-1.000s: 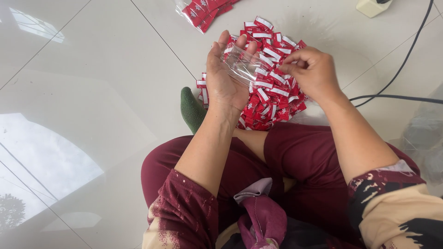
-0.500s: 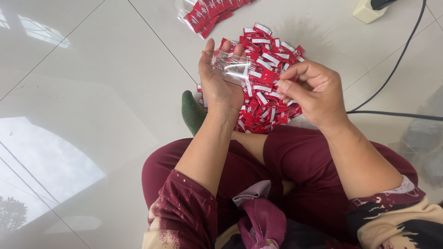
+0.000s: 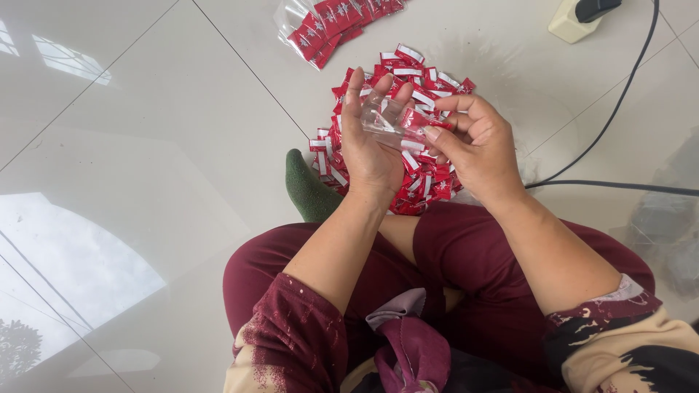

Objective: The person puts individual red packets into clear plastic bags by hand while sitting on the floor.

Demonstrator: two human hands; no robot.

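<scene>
Fingers of the left hand (image 3: 371, 149) stand upright and spread, palm turned inward, and back a small clear plastic bag (image 3: 384, 124) held against them. Fingers of the right hand (image 3: 477, 149) are curled narrow; thumb and forefinger pinch a small red-and-white sachet (image 3: 421, 120) at the bag's right edge, seemingly at its mouth.

Head view, handling: the bag is thin film, judged very light, limp and slippery, so it needs support from behind and a hold at the rim. The sachet looks flat, light and slightly stiff; a pinch at one short end should control it. Neither item appears fragile.

Head view, surroundings: a heap of red-and-white sachets (image 3: 397, 102) lies just beyond and beneath the fingertips. A clear bag filled with sachets (image 3: 331, 22) lies further beyond the left fingers. A black cable (image 3: 619, 102) and a cream plug adapter (image 3: 571, 20) lie beyond the right hand. A glossy white tiled floor (image 3: 145, 145) carries everything; the person sits cross-legged, a green sock (image 3: 309, 193) below the left wrist.
</scene>
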